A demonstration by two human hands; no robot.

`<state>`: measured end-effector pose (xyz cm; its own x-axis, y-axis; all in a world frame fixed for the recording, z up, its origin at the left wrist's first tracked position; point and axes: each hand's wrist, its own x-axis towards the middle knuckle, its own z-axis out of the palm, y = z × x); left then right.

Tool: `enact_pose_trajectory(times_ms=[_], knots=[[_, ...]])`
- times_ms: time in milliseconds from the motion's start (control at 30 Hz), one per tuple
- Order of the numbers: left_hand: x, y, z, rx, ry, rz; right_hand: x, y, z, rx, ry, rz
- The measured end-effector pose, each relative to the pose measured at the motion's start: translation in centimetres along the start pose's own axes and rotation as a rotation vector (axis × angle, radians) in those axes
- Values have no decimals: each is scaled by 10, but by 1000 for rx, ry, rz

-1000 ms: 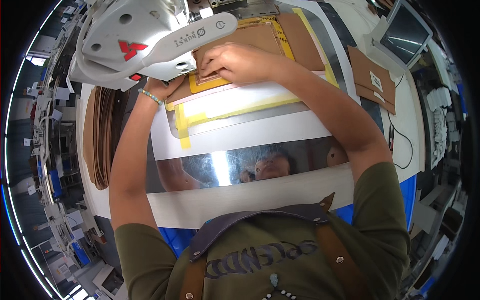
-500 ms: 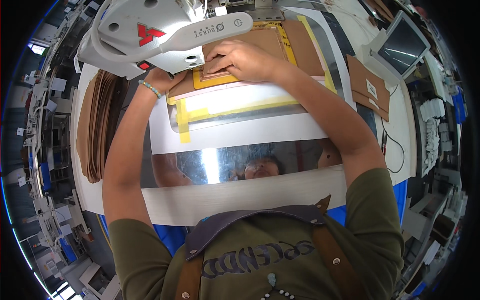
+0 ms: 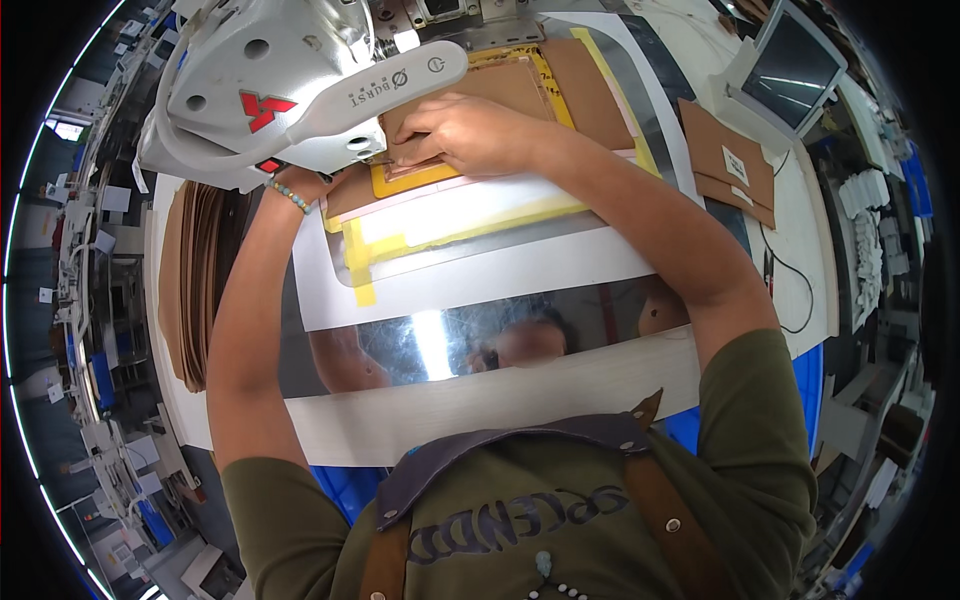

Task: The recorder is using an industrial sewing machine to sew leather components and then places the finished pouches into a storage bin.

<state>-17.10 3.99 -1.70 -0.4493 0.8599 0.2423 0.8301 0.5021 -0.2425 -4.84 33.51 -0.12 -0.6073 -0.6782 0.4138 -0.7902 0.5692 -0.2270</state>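
Note:
My right hand (image 3: 470, 135) lies on a brown sheet (image 3: 510, 88) set inside a yellow-edged frame (image 3: 420, 183). Its fingers are bent and slightly apart, with the tips near the frame's left side. My left hand (image 3: 312, 183), below a beaded bracelet, reaches under the white head of a sewing machine (image 3: 215, 95). That head hides most of its fingers, so I cannot tell what they touch. Around the frame is a larger clear template (image 3: 385, 268) edged with yellow tape (image 3: 480, 232), with more brown material (image 3: 590, 88) beneath the frame.
A stack of brown sheets (image 3: 190, 290) stands at the left. To the right are a few brown pieces with white labels (image 3: 725, 150), a screen (image 3: 790, 70) and a thin dark cable (image 3: 805, 290). A shiny metal plate (image 3: 460, 340) lies before the white sheet (image 3: 600, 262).
The whole view has shifted and tilted slightly, so the machine head appears lower and farther left. Relative to the frame, my right hand looks almost unmoved.

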Motion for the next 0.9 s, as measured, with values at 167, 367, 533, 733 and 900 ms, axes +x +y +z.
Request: enact_pose_trajectory(times_ms=[167,367,533,733,900], knots=[[6,-1,-1,40,-4,29,4,3,-1,5,-27,3],[14,-5,6,-199,68,-4,8,7,3,-15,-20,19],[16,0,9,-907,10,-208,7,2,2,30,-37,44],[13,-4,9,-620,20,-139,5,-6,-7,-9,-50,55],[-6,-19,19,-180,40,15,14,0,-14,113,-144,97]])
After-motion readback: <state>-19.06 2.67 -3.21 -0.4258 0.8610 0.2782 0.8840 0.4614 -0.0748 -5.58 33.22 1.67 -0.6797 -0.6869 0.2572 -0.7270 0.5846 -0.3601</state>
